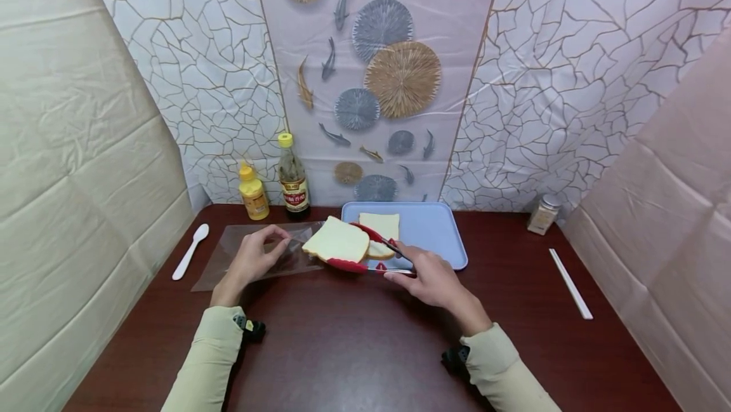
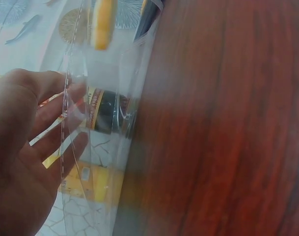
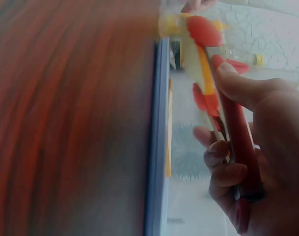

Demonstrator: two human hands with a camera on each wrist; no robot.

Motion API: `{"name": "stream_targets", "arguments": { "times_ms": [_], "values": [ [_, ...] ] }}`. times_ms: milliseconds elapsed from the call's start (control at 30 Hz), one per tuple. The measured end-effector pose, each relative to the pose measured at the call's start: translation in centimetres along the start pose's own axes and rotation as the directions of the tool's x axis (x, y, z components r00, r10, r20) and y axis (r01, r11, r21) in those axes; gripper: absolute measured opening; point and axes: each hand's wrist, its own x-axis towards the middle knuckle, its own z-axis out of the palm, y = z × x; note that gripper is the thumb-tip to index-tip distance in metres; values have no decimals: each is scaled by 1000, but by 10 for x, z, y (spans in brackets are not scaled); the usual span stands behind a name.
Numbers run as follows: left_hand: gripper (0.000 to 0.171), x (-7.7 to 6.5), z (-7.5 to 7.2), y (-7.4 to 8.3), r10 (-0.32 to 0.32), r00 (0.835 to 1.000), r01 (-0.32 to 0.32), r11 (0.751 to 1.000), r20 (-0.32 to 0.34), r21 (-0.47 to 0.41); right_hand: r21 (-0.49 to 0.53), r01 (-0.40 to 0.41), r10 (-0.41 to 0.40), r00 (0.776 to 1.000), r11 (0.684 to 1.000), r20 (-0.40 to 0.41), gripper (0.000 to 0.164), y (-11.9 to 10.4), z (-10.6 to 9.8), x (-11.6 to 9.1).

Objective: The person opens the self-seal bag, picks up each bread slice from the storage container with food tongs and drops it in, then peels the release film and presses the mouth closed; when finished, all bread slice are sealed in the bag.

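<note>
My left hand [image 1: 255,258] pinches the edge of a clear plastic bag [image 1: 225,256] between thumb and fingertips. In the left wrist view the bag [image 2: 73,172] hangs in front of the fingers. With my right hand [image 1: 429,277] I grip a pair of tongs [image 1: 347,265] with red scalloped tips. A slice of bread [image 1: 337,239] is held between those tips, raised above the table at the right end of the bag. I cannot tell whether its left edge is inside the bag. More bread [image 1: 381,224] lies on a light blue tray [image 1: 436,234] behind it.
At the back left stand a yellow squeeze bottle [image 1: 254,196] and a dark sauce bottle [image 1: 294,183] with a yellow cap. A white spoon [image 1: 191,253] lies on the far left. On the right are a small seasoning jar [image 1: 544,215] and white chopsticks [image 1: 571,284].
</note>
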Motion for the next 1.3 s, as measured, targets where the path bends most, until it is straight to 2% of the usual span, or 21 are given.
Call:
{"name": "stream_targets", "arguments": {
  "times_ms": [133, 367, 500, 700, 1000, 1300],
  "values": [
    [7, 2, -1, -1, -1, 1000, 1, 1000, -3, -15, -10, -2, 2, 999, 1000, 36, 81, -8, 1, 2],
    [7, 6, -4, -3, -19, 1000, 19, 999, 7, -43, 11, 40, -41, 998, 999, 43, 77, -12, 1, 4],
    [8, 6, -5, -3, -28, 1000, 28, 998, 9, -53, 90, 60, -66, 996, 994, 64, 76, -10, 3, 8],
    [10, 4, -6, -3, -1, 1000, 0, 995, -11, -99, 194, 70, -94, 989, 979, 118, 77, -9, 8, 15],
    [12, 1, -4, -3, 34, 999, -32, 977, 9, -212, 195, 93, -120, 984, 976, 129, 76, -18, 23, 37],
    [16, -1, -2, -2, -1, 1000, 4, 964, 10, -265, 225, 92, -128, 980, 970, 151, 77, -33, 40, 54]
  ]
}}
